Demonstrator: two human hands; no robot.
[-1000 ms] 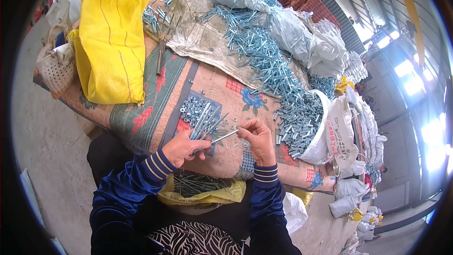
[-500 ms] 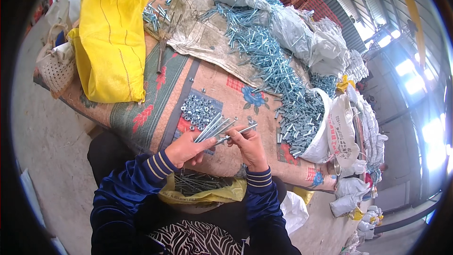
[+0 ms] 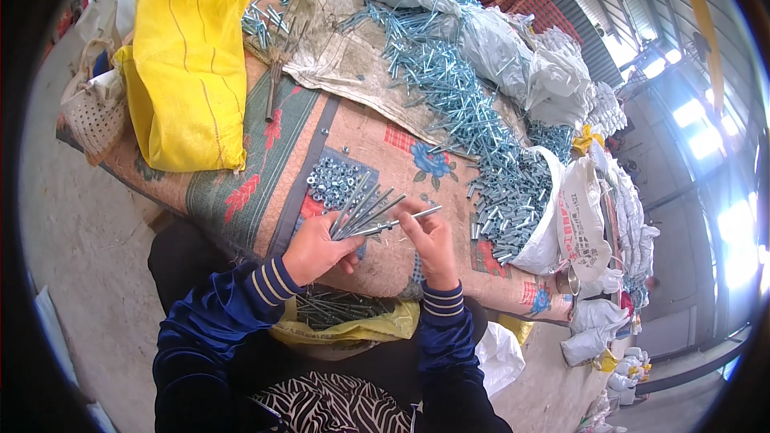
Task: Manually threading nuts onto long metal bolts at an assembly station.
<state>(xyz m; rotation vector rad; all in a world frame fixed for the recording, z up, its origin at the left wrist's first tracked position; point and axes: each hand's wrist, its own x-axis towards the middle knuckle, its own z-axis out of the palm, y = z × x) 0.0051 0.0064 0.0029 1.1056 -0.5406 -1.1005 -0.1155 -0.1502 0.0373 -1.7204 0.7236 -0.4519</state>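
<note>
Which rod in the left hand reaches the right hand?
The lowest metal rod fanned from the left hand: it lies flattest, crossing to the right hand; the other rods slant more steeply.

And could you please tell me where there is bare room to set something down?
The patterned cover has a bare patch between the yellow sack and the nuts, and a mostly bare one between the nuts and the short metal pieces. It is crowded where the left hand holds rods by the nuts, and along the white sacks.
</note>
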